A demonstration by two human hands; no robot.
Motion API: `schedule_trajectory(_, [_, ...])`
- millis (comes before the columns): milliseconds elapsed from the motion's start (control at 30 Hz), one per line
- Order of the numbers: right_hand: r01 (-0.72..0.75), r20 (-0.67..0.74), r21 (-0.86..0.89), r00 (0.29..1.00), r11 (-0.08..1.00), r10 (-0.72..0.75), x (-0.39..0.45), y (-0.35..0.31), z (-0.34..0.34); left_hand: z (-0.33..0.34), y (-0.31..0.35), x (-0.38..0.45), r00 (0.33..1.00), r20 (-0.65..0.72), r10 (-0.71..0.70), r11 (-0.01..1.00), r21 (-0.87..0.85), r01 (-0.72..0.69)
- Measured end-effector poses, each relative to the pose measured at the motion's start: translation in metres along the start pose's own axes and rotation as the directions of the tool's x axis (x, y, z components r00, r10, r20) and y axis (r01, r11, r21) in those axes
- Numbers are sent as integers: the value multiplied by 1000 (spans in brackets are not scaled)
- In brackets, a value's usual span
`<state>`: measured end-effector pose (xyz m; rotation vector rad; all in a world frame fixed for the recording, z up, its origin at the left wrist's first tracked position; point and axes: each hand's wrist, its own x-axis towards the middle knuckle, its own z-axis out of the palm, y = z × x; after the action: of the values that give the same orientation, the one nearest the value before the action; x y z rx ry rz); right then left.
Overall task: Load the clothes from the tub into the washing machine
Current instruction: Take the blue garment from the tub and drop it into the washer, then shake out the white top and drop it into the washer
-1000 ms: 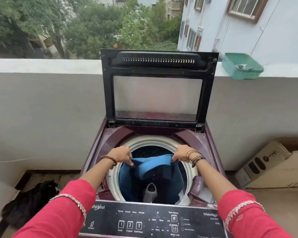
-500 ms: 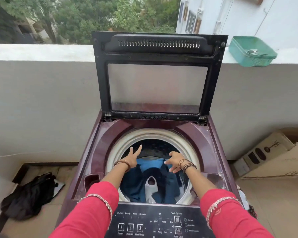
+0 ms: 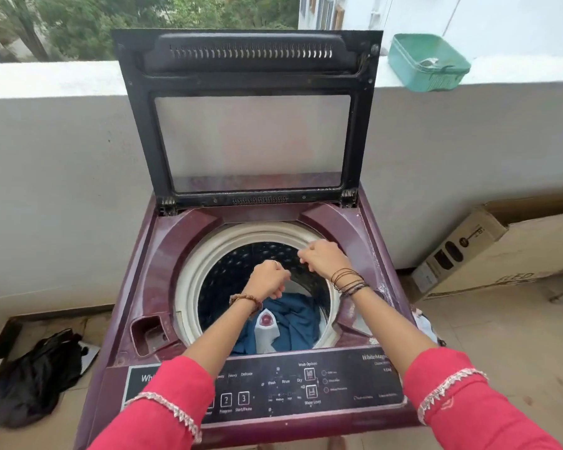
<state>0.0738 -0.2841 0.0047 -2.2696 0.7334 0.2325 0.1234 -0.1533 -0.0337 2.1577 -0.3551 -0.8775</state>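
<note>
Outdoors on a balcony, the washing machine (image 3: 176,254) is standing open, blue clothes (image 3: 293,323) lying in its drum. Left hand (image 3: 268,280) and right hand (image 3: 324,259) are hovering curled, holding nothing. Next is probably fetching more; no tub is showing.

The left forearm (image 3: 215,332) hides part of the blue cloth (image 3: 293,323); panel print blurred.

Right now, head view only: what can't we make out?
- Tub of clothes: not in the head view at all.
- Depth of the drum: the blue garment and left hand cover its bottom.
- Control panel: left part hidden by the left sleeve; small labels too blurred to read.
- Black cloth on the floor: type unclear.
- Right hand: fingers curled, holding nothing visible.
</note>
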Motion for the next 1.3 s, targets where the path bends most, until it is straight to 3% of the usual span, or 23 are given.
schedule_trajectory(267, [-92,-256,82,961,992,110,-37,75,-110,60,116,-13,955,45,293,956,15,-294])
schedule_trajectory(400, [-225,-273,153,926,962,260,-42,152,-144,127,166,0,910,65,410,875,252,-413])
schedule_trajectory(500, [-315,-239,217,900,924,363,-42,210,-156,188,189,10,891,156,426,786,424,-450])
schedule_trajectory(700, [-479,-108,286,844,830,525,-24,319,-157,298,204,55,942,274,194,731,600,-325])
schedule_trajectory(1000, [-544,100,323,833,774,544,32,447,-114,401,153,124,981,113,-155,789,612,54])
schedule_trajectory(1300, [-612,170,280,789,739,590,76,552,-33,464,73,187,956,62,-285,829,516,214])
